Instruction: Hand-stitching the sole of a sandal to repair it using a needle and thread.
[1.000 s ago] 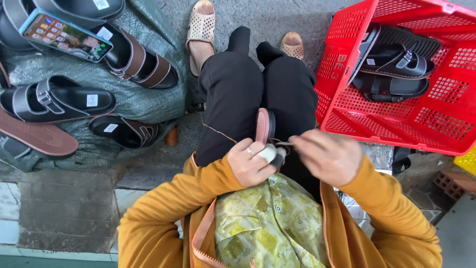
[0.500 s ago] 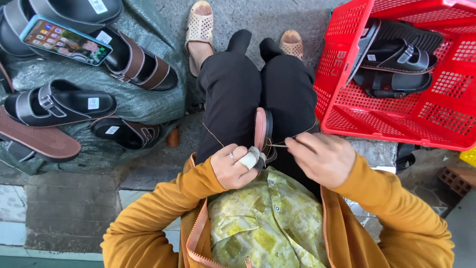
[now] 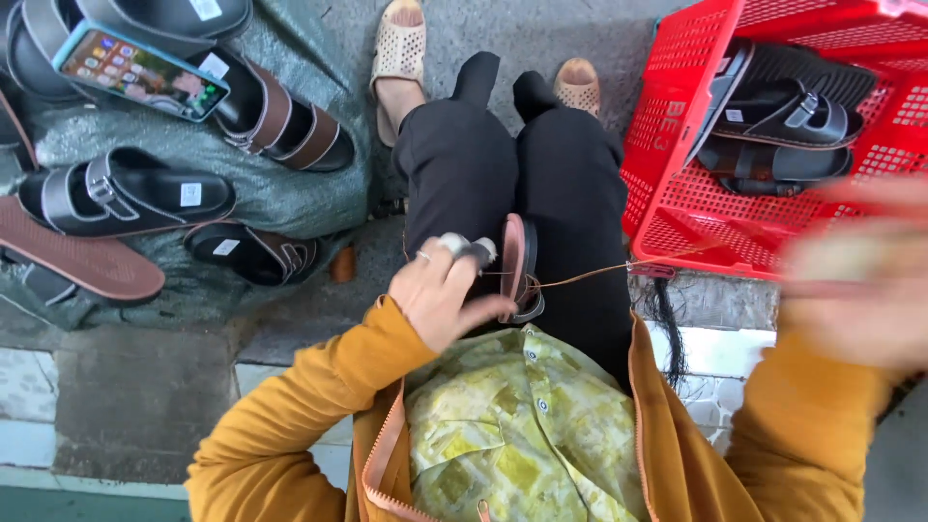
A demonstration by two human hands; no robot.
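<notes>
The sandal [image 3: 515,269] stands on edge on the person's lap, between the black-trousered thighs, long axis running from belly toward the feet. The left hand [image 3: 440,295] pinches its near end, fingers pressed together. The right hand [image 3: 855,285] is blurred, drawing a brown thread [image 3: 590,277] sideways toward the red basket [image 3: 677,208]; its grip I cannot tell

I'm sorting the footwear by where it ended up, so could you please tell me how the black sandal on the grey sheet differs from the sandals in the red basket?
The black sandal on the grey sheet lies flat, sole down, with a white sticker on its footbed; the sandals in the red basket are stacked and tilted against each other. The first lies among other sandals on a sheet; the second sit in a red basket. Both are dark, with buckled straps.
</notes>
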